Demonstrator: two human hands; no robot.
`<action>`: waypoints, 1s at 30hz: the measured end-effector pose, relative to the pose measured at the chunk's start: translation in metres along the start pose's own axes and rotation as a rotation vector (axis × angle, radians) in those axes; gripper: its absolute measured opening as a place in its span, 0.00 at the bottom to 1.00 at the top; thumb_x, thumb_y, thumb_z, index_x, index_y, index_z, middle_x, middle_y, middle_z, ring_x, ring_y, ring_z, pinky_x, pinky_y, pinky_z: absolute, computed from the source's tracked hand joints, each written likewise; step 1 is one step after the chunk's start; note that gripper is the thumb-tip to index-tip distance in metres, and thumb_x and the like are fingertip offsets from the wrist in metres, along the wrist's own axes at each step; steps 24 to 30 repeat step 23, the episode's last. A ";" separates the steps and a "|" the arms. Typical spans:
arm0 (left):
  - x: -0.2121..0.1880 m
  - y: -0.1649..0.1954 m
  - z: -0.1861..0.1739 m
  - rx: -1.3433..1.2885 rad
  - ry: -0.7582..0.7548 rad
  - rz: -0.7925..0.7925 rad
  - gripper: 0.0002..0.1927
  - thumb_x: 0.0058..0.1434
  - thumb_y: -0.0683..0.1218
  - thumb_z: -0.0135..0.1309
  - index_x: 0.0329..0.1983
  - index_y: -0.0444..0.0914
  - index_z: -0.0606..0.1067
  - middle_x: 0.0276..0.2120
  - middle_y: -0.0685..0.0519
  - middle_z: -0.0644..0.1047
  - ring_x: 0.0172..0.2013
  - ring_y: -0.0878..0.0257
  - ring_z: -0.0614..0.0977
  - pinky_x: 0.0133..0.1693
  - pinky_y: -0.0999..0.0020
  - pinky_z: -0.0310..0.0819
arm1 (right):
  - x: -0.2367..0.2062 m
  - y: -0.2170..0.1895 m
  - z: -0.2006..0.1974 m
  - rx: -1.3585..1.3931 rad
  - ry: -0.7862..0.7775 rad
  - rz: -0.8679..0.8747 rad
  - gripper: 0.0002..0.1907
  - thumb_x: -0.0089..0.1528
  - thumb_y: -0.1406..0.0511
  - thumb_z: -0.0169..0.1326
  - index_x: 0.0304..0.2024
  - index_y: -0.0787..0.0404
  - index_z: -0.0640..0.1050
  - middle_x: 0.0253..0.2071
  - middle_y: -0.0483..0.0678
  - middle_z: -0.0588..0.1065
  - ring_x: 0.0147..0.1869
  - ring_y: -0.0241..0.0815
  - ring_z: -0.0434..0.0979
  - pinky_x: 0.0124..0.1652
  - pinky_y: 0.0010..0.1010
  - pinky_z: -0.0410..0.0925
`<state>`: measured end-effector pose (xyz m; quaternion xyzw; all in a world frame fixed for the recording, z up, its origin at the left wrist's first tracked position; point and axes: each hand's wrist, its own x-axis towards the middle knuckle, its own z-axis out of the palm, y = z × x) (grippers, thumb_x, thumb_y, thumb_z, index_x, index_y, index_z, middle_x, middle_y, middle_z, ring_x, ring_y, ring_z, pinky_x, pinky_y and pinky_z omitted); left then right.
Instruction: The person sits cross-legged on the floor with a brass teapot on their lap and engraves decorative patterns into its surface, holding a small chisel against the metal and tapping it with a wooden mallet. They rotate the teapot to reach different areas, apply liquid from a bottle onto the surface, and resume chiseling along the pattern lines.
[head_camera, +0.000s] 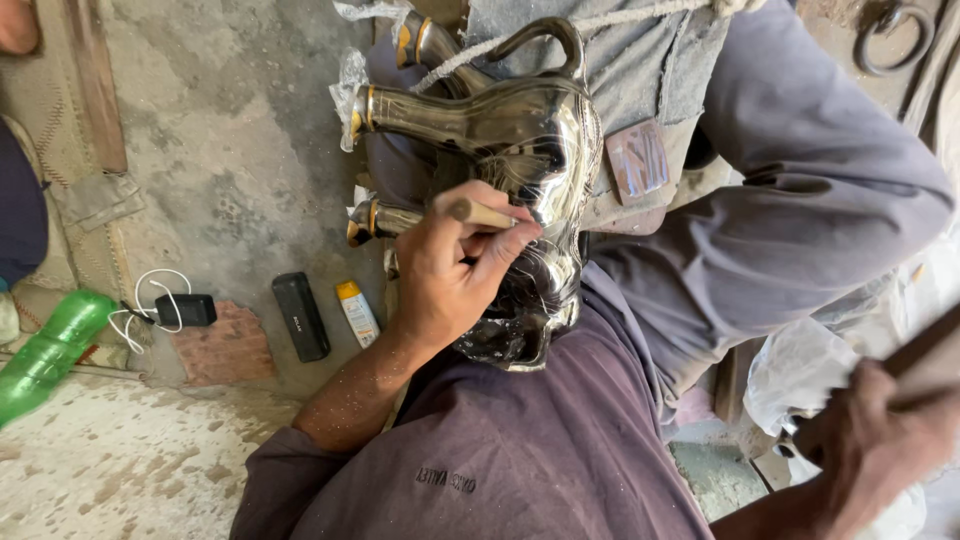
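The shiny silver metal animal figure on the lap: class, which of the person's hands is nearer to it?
Left. The left hand rests against the silver metal figure, holding a small wooden-handled tool to it; the right hand is apart, lower right, gripping a dark stick.

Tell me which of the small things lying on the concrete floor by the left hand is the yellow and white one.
The small tube, nearest the left hand. Beside it lie a black rectangular box and a black charger with a white cable.
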<state>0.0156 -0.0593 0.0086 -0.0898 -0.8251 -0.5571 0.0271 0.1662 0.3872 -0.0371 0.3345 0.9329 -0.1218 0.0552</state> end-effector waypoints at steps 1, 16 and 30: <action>0.002 -0.001 0.001 0.029 0.017 0.072 0.23 0.68 0.39 0.62 0.59 0.38 0.63 0.42 0.49 0.83 0.37 0.66 0.87 0.33 0.76 0.82 | 0.007 -0.001 -0.003 -0.227 0.154 -0.201 0.13 0.70 0.70 0.53 0.55 0.66 0.66 0.35 0.52 0.78 0.28 0.39 0.75 0.25 0.30 0.68; -0.008 -0.002 0.011 0.115 0.127 0.137 0.16 0.66 0.40 0.64 0.49 0.36 0.69 0.38 0.48 0.81 0.33 0.64 0.84 0.32 0.73 0.78 | 0.024 -0.344 -0.135 0.006 -0.133 -1.237 0.16 0.63 0.69 0.60 0.51 0.64 0.71 0.37 0.54 0.76 0.40 0.47 0.78 0.41 0.38 0.72; 0.006 0.014 0.006 0.182 -0.005 0.204 0.27 0.69 0.43 0.64 0.65 0.44 0.62 0.45 0.52 0.79 0.44 0.62 0.85 0.40 0.69 0.84 | 0.003 -0.352 -0.159 -0.186 -0.120 -1.316 0.22 0.54 0.64 0.64 0.50 0.60 0.75 0.37 0.50 0.76 0.41 0.49 0.79 0.44 0.46 0.70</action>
